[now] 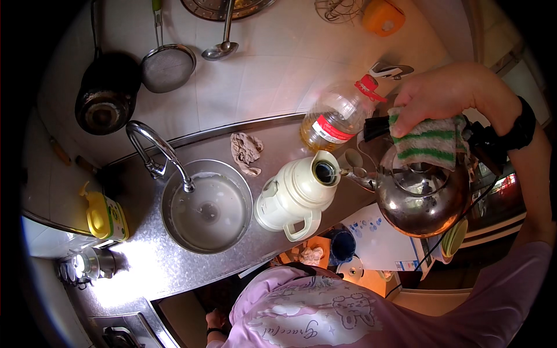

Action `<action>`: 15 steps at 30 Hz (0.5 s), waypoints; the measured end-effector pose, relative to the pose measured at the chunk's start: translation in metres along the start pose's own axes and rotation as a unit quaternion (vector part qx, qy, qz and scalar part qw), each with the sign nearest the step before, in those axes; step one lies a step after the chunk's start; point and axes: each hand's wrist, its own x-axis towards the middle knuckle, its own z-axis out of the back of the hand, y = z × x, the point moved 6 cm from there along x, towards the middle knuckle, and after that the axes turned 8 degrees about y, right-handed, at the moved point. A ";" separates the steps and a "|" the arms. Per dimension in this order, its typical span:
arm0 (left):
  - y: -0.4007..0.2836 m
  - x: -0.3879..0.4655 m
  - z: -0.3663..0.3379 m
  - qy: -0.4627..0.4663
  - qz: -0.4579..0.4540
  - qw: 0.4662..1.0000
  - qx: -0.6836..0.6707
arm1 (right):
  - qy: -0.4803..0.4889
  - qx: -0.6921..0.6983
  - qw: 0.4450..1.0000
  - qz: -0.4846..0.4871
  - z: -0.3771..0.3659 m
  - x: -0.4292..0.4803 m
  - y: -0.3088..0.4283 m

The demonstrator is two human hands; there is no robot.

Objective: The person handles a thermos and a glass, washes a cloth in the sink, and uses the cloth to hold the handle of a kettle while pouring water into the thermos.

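My right hand (pixel 439 101) grips the handle of a shiny metal kettle (pixel 422 204) through a folded green-and-white striped cloth (pixel 428 145). Held above the counter's right part, the kettle is tilted to the left. Its spout tip is right at the open mouth of a cream thermos jug (pixel 300 187), and a thin stream of water appears to run in. The jug stands on the counter with its handle facing me. Low by my side hangs my left hand (pixel 214 319), away from these things; its fingers are partly hidden and blurred.
A metal sink (pixel 209 248) with cloudy water and a curved faucet (pixel 150 135) lies left of the jug. Behind the jug stand a red-capped oil bottle (pixel 326 119) and a crumpled rag (pixel 246 152). A yellow bottle (pixel 106 217) and a stove (pixel 117 330) are farther left.
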 end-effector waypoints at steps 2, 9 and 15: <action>0.000 0.001 0.000 -0.001 0.000 1.000 -0.003 | 0.005 -0.018 0.999 0.037 0.000 0.001 0.004; -0.002 0.000 0.000 0.004 -0.002 1.000 -0.012 | -0.011 0.001 1.000 -0.001 0.001 0.000 0.004; 0.000 -0.002 0.000 0.018 -0.019 0.999 -0.046 | 0.006 0.007 0.999 0.036 0.001 0.003 0.005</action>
